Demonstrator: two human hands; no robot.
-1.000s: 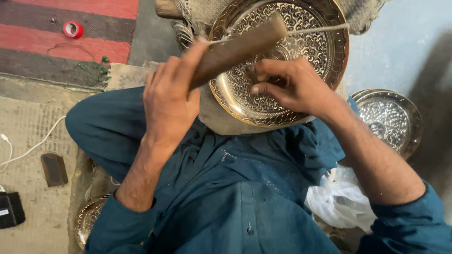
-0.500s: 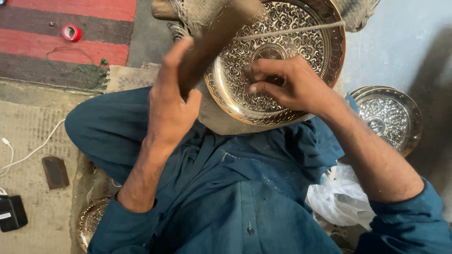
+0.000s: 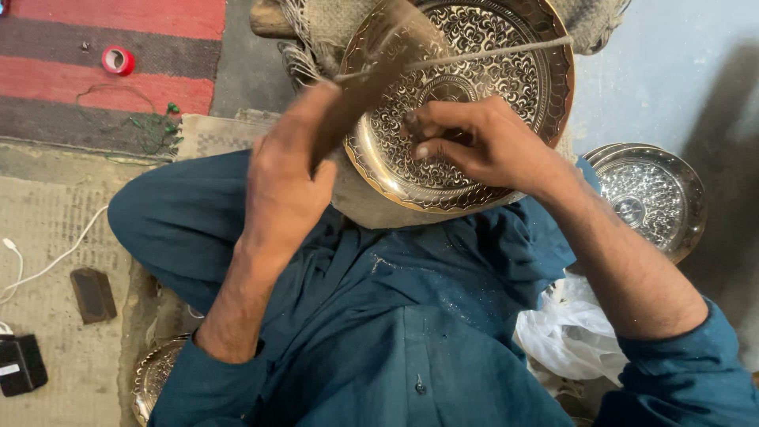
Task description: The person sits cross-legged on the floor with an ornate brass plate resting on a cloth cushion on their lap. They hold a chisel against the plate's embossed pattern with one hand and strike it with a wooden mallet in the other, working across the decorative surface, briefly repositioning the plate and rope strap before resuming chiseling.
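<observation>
Left hand (image 3: 285, 186) is wrapped tight round a blurred brown wooden mallet (image 3: 371, 75), raised over the round engraved brass plate (image 3: 474, 95) on the lap. Right hand (image 3: 482, 142) rests there, fingers pinched together, whatever's between them hidden.

Off to my upper left I see a red and grey striped rug (image 3: 95, 32) with a small roll of red tape (image 3: 118, 60) lying on it, and a tangle of thin green wire (image 3: 150, 119) near the rug's lower edge. Below that a beige woven mat (image 3: 55, 237) carries a white cable (image 3: 47, 265), a small dark block (image 3: 93, 295) and a black box (image 3: 21, 364) at the frame's edge. On my right, a stack of silver embossed plates (image 3: 652, 198) sits on the pale blue floor (image 3: 672, 79), with a crumpled white plastic bag (image 3: 573, 332) just below them. Another brass dish's rim (image 3: 154, 375) peeks out at the bottom left.
</observation>
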